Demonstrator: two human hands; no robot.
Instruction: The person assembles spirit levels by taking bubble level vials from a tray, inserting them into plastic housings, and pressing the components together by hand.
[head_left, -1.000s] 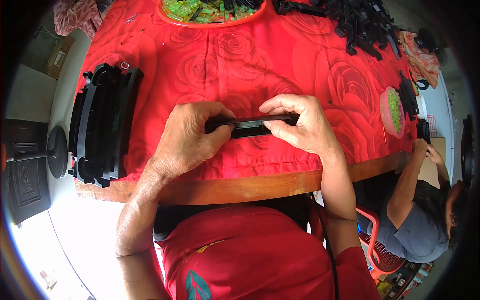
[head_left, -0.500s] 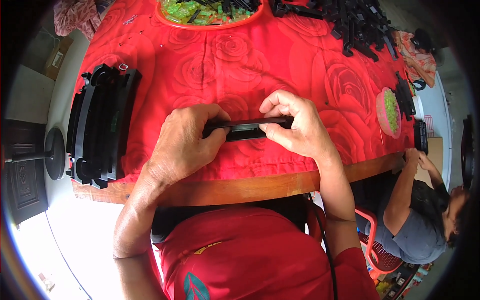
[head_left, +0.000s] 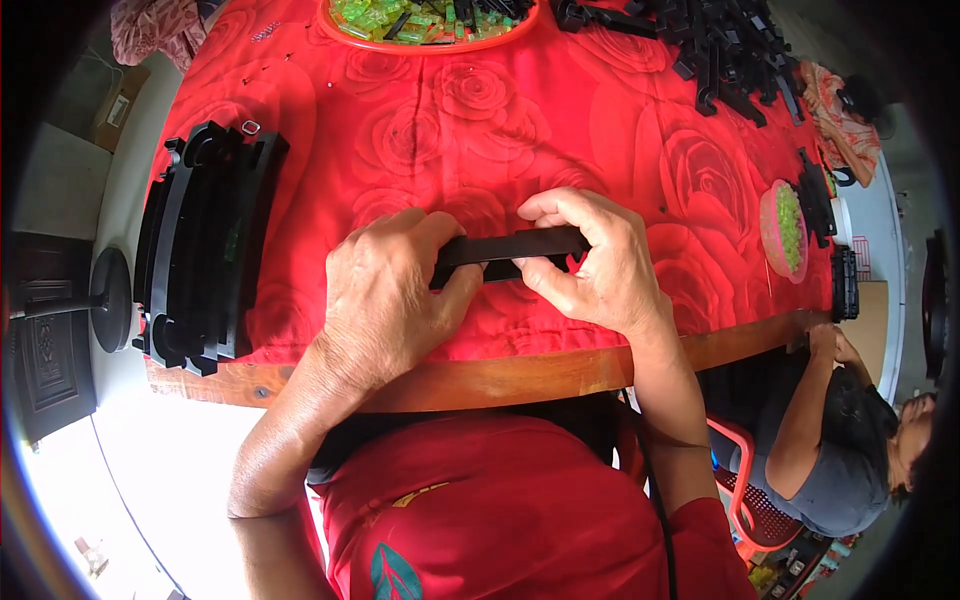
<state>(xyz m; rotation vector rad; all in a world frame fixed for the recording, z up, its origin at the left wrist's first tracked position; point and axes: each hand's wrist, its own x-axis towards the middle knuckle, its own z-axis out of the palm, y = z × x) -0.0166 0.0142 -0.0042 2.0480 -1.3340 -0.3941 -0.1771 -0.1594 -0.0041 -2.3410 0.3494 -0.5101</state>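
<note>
While my left hand [head_left: 390,290] and right hand [head_left: 608,268] pinch a black plastic bar [head_left: 515,246] near its two ends, above the red tablecloth [head_left: 400,140] and close to the table edge [head_left: 500,382], its broad flat side shows. A second ago its hollow side faced me, something pale inside; now that is mostly turned from sight. My hands cover the bar's ends, and I can't tell whether it touches the cloth. The bowl [head_left: 420,47] beyond is cut off at the top.
</note>
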